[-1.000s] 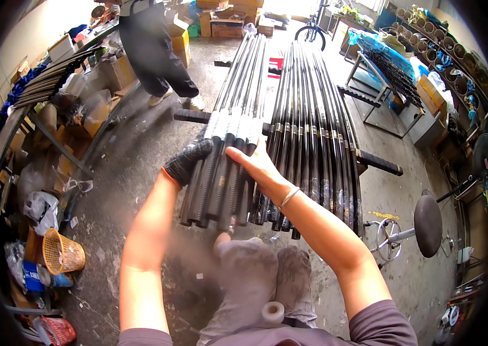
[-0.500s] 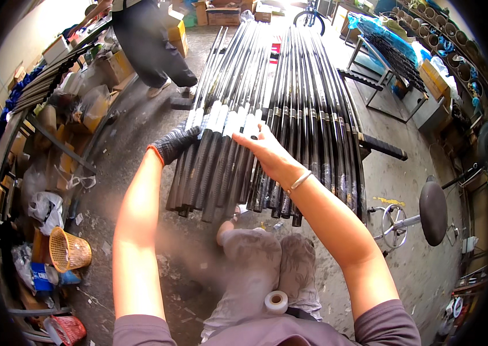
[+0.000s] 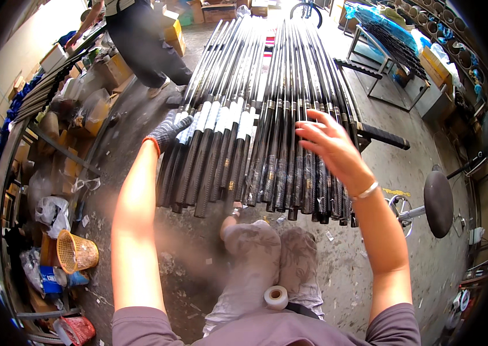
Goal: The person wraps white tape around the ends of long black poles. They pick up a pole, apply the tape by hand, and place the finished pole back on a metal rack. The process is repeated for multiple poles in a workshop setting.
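Long black rods lie side by side in front of me, pointing away. The left group of rods [image 3: 202, 164] has textured dark butt ends and white bands [image 3: 215, 118] farther up. Glossier butts, some with clear film, mark the right group of rods [image 3: 281, 173]. My left hand [image 3: 170, 130], in a dark glove with an orange cuff, rests at the left edge beside the white bands, thumb stretched out; its other fingers are partly hidden. Bare, with fingers spread, my right hand [image 3: 330, 141] hovers over the right group. A white roll [image 3: 276, 296] rests on my lap.
A person [image 3: 143, 46] stands at the far left. Cluttered shelving with a yellow basket [image 3: 76, 252] and a red basket [image 3: 75, 330] lines the left. To the right are a round stool [image 3: 438, 205], a black-wrapped bar [image 3: 383, 135] and a metal rack [image 3: 391, 69].
My right hand has moved right, off the white-banded rods to above the right group, its fingers spreading. My left hand has shifted slightly left. The white-banded rods now lie spread wider apart.
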`<state>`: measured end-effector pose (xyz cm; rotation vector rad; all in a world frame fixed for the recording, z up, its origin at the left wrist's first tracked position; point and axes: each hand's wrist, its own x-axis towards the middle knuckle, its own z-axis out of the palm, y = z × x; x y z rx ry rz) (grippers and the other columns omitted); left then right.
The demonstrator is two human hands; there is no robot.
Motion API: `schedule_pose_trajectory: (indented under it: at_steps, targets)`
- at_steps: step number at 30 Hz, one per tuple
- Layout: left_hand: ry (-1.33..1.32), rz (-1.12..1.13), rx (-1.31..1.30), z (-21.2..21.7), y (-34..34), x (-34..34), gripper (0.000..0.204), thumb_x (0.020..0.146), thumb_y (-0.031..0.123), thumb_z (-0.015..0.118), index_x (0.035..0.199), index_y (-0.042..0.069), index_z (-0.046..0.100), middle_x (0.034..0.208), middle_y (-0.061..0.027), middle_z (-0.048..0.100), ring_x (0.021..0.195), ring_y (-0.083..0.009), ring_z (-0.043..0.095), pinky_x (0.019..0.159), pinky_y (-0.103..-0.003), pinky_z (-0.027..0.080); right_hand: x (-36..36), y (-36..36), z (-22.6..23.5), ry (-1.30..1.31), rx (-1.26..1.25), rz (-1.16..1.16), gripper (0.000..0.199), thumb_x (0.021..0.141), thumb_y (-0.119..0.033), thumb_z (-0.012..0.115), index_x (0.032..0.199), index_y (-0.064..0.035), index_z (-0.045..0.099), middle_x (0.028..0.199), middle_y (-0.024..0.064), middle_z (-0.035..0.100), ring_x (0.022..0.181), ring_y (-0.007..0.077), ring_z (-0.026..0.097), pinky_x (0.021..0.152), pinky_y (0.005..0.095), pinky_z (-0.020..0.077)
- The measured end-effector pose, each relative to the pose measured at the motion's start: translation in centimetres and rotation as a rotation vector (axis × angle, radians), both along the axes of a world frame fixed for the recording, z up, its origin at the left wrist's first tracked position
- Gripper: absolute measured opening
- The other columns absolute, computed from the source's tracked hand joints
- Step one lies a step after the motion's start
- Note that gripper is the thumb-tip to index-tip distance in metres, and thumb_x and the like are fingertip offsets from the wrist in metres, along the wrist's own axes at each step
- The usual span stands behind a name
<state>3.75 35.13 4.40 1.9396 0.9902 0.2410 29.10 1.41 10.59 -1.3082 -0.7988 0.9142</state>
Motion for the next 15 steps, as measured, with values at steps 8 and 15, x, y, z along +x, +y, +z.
schedule_pose_trajectory:
  at_steps: [8, 15]
  targets:
    - [0.071, 0.109, 0.166, 0.8, -0.7, 1.4, 0.099, 0.077, 0.063, 0.07, 0.139, -0.007, 0.037, 0.132, -0.022, 0.055, 0.126, -0.0296, 0.051, 0.105, -0.036, 0.038, 8.9, -11.9, -1.8, 0.018, -0.015, -0.31, 0.05, 0.095, -0.026, 0.063, 0.135, -0.0016, 0.043, 0.118, 0.0126, 0.061, 0.109, 0.0211, 0.06, 0.094, 0.0354, 0.0497]
    - [0.141, 0.099, 0.156, -0.9, 2.5, 1.2, 0.115, 0.077, 0.069, 0.065, 0.15, -0.008, 0.018, 0.141, -0.026, 0.047, 0.134, -0.0344, 0.043, 0.109, -0.036, 0.035, 10.4, -17.0, -5.1, 0.084, -0.066, -0.376, 0.044, 0.095, -0.026, 0.064, 0.13, -0.005, 0.048, 0.113, 0.0095, 0.063, 0.106, 0.0204, 0.063, 0.09, 0.0342, 0.0529]
